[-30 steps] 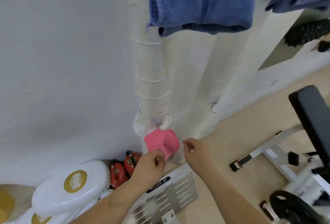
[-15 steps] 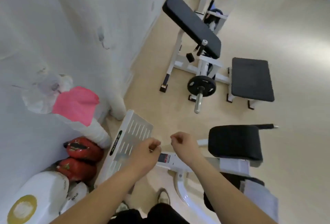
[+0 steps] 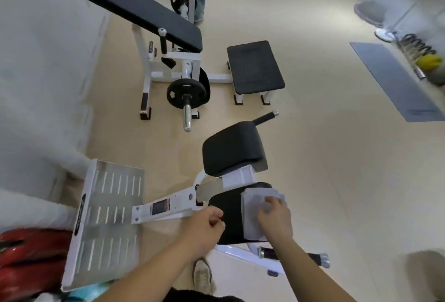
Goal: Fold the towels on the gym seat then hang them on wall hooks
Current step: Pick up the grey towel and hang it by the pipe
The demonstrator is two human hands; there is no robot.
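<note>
Two bare arms are stretching forward side by side, with the hands hanging close together and their backs facing the camera.

The left forearm (image 3: pixel 154 270) is angling up and rightward from the lower edge. The left hand (image 3: pixel 204 226) is curling into a loose fist, knuckles uppermost, with the thumb pressing against the side of the forefinger and nothing showing in its grasp. The right forearm (image 3: pixel 305 268) is slanting up and leftward, its wrist dipping slightly. The right hand (image 3: pixel 274 217) is hovering just ahead of and beside the left, without touching it. Its fingers (image 3: pixel 267 205) are bending downward and blurring, so their grip cannot be told.
</note>
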